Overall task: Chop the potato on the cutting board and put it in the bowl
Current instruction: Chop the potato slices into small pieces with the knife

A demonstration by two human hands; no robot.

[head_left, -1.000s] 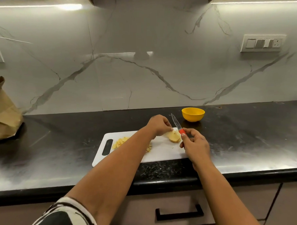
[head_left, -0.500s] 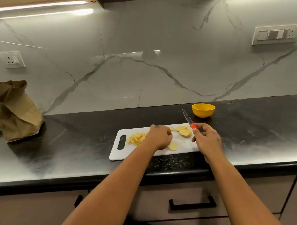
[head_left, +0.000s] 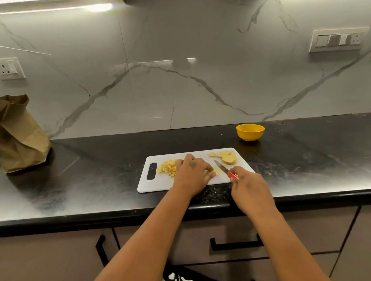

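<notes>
The right grip (head_left: 245, 180) is clenched round the red handle of a knife (head_left: 225, 169), whose blade points toward ten o'clock and lies low over the cutting board (head_left: 157, 184). The left grip (head_left: 193, 172) rests knuckles-up on the board, its fingers curled down over a pale potato slice (head_left: 213, 173) that shows just past the fingertips, beside the blade; whether the fingers pinch the slice or only press on it cannot be told. At nine o'clock from the left grip, touching its edge, lies a heap of chopped potato (head_left: 169, 169). At one o'clock from the knife tip, near the board's far right corner, sits a small stack of round potato slices (head_left: 227, 157), apart from the blade. The white board lies on the black surface (head_left: 95, 179) with its slotted handle at the nine o'clock end. The yellow bowl (head_left: 250, 132) stands on the surface at one o'clock from the board, near it but not touching; what is inside it cannot be seen. A crumpled brown paper bag (head_left: 18, 134) stands at the far nine o'clock side of the surface, well apart from the board.
</notes>
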